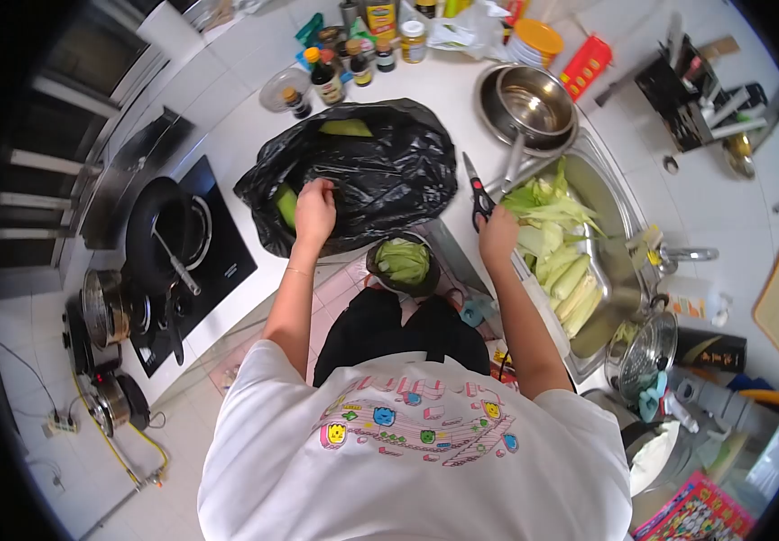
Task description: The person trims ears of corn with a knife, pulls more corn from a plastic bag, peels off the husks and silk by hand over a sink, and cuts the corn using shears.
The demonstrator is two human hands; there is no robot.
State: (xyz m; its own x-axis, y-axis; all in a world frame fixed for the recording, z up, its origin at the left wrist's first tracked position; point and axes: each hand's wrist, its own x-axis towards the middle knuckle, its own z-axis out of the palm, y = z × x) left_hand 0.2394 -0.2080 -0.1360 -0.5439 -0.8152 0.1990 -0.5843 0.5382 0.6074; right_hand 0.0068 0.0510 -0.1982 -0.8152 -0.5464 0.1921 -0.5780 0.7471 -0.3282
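Observation:
My left hand (316,209) is at the near left edge of a black plastic bag (398,171) on the counter, its fingers pinched; whether they grip the plastic is hidden. Green pieces (286,206) show inside the bag. My right hand (498,233) is closed at the sink's left edge, beside the handles of black and red scissors (479,200) and the green husks (547,212); what it holds, if anything, I cannot make out. Corn ears (577,293) lie in the sink's near part. Below the counter, a bin (405,263) holds green husks.
A black wok (150,230) sits on the cooktop (227,243) at left. Sauce bottles (326,81) line the back wall. Steel pans (534,104) stand behind the sink (619,216). A knife rack (678,99) is at the right, and a lidded pot (644,347) stands near the faucet (687,254).

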